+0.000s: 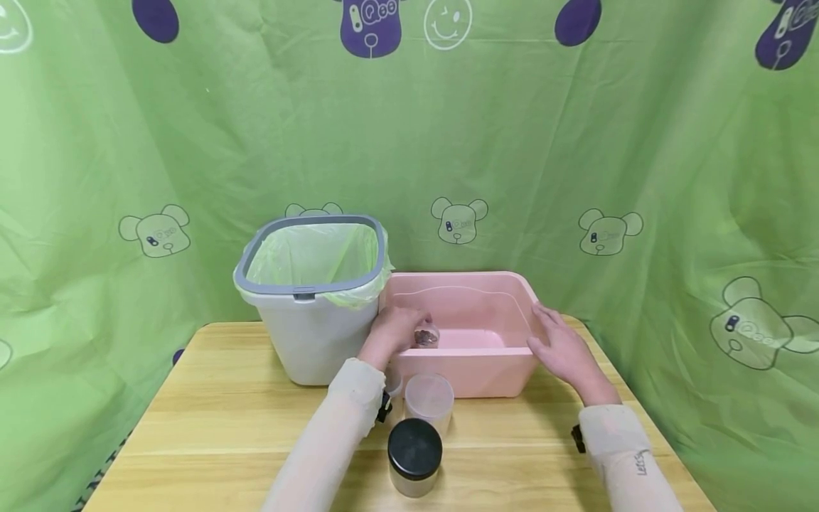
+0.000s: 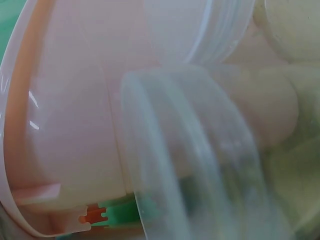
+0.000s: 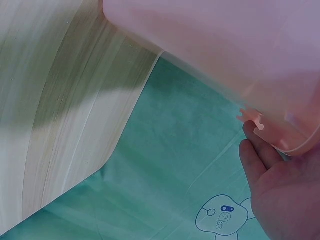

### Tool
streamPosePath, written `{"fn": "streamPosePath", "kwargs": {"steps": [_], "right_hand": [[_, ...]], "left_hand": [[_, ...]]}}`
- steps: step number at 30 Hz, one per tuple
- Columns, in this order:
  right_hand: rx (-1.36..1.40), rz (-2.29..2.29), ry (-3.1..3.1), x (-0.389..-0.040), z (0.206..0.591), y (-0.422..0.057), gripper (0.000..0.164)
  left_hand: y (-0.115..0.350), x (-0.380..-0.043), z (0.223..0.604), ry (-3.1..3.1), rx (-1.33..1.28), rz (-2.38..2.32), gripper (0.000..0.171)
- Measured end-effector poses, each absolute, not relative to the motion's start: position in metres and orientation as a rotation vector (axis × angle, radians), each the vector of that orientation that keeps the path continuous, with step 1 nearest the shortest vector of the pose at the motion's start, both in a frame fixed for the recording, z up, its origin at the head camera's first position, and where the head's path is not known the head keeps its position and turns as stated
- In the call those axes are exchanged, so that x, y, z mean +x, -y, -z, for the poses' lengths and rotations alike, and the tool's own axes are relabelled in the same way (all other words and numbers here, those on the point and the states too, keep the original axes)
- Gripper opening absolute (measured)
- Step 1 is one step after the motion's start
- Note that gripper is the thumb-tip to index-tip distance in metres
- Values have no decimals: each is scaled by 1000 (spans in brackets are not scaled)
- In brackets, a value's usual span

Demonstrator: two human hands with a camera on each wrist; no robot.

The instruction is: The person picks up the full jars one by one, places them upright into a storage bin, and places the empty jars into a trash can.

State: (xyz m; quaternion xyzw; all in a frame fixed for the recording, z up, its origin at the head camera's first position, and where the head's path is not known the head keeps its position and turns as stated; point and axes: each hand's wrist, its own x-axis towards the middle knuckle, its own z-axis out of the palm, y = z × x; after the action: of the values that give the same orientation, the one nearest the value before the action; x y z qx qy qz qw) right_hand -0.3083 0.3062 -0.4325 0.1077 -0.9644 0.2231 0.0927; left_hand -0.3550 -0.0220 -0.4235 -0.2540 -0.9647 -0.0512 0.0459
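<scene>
My left hand (image 1: 398,328) reaches over the near left rim of a pink plastic bin (image 1: 463,373), its fingers curled at a small clear jar (image 1: 426,336) with dark bits inside. The left wrist view shows blurred clear plastic (image 2: 185,140) up close and no fingers. On the bin's right rim, my right hand (image 1: 566,348) holds the edge, thumb toward the inside. In the right wrist view, two fingers (image 3: 256,155) of it lie along the outside, beneath the rim by a hook-shaped tab (image 3: 251,119).
A grey-rimmed trash can (image 1: 313,341) with a green liner stands against the bin's left side. In front are a clear lidded container (image 1: 429,405), another clear one (image 1: 393,387) partly behind my sleeve, and a black-lidded jar (image 1: 414,455). A green curtain (image 1: 512,142) hangs behind the wooden table (image 1: 211,427).
</scene>
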Motion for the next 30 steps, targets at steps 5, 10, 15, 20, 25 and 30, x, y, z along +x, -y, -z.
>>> {"fn": "streamPosePath", "kwargs": {"steps": [5, 10, 15, 20, 25, 30], "right_hand": [[314, -672, 2867, -307, 434, -308, 72], [312, -674, 2872, -307, 435, -308, 72], [306, -679, 2874, -307, 434, -308, 73], [296, -676, 2877, -305, 432, -308, 73], [299, -684, 2871, -306, 432, -307, 72], [321, -678, 2862, -306, 433, -306, 71]], "left_hand": [[22, -354, 423, 2949, -764, 162, 34], [23, -354, 423, 2955, -789, 179, 30], [25, -357, 421, 2964, -833, 349, 52], [28, -357, 417, 2913, -956, 574, 65], [35, -342, 409, 2814, -1049, 709, 63], [53, -309, 401, 2687, -1100, 741, 60]]}}
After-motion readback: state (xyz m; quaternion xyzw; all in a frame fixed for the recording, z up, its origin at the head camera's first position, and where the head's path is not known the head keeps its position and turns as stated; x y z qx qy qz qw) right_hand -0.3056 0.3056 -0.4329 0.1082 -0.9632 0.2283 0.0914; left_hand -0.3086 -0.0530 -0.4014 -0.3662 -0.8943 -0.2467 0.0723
